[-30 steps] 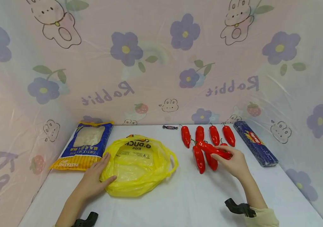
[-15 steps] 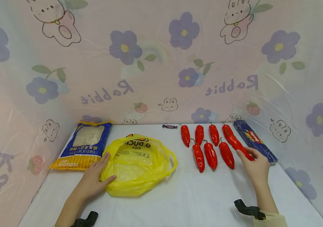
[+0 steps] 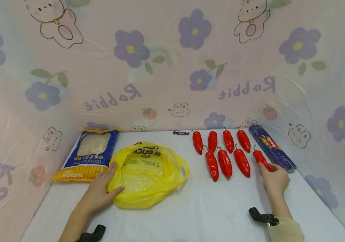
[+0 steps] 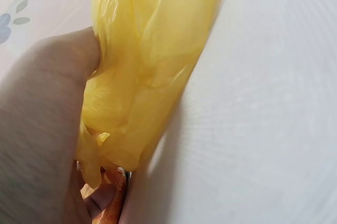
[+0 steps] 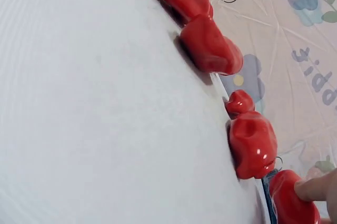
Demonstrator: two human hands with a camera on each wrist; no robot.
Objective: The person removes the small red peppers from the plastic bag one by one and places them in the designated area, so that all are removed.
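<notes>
My right hand point(image 3: 274, 179) pinches the lower end of a glossy red chili pepper point(image 3: 260, 157), stem pointing away, at the right end of the front row. In the right wrist view a fingertip presses on this pepper point(image 5: 288, 200). Several more red peppers point(image 3: 225, 163) lie in two rows to its left. My left hand point(image 3: 100, 190) rests with spread, fairly straight fingers against the left side of a yellow plastic bag point(image 3: 148, 200), whose mouth gapes upward. In the left wrist view the bag point(image 4: 142, 71) hides part of that hand's fingers.
A blue-and-yellow pasta bag point(image 3: 89, 154) lies left of the plastic bag. A dark blue spaghetti pack point(image 3: 272, 148) lies slantwise at the right, beside the held pepper. One small wrapped candy point(image 3: 181, 133) sits near the back edge. Patterned curtain point(image 3: 166, 67) encloses the white table point(image 3: 190, 215).
My right hand has carried the pepper rightward from above the other peppers and lowered it to the end of the front row. The left hand and plastic bag stay in place.
</notes>
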